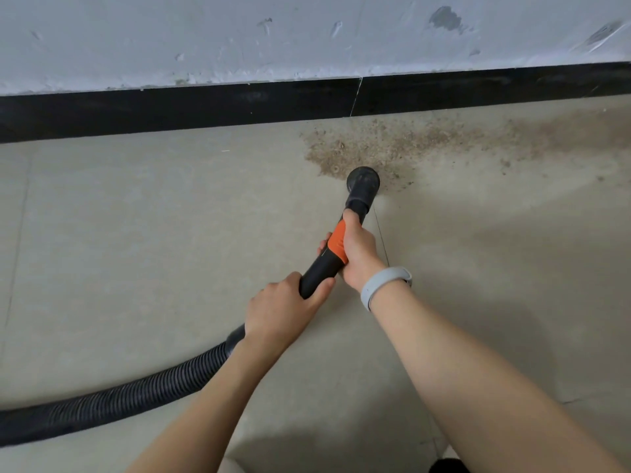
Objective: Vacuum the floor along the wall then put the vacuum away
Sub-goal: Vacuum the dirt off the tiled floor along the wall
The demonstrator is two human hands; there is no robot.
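Under the left hand (283,307), the hose (112,401) joint is hidden.

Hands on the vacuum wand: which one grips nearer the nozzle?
The right hand, wearing the grey wristband, over the orange band; the left hand holds behind, by the hose.

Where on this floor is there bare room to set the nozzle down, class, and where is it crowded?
Bare floor lies left of the nozzle, between the black skirting and the ribbed hose. More lies right of the right hand, below the debris. Crowded: the sawdust-like debris along the skirting, ahead and right of the nozzle.
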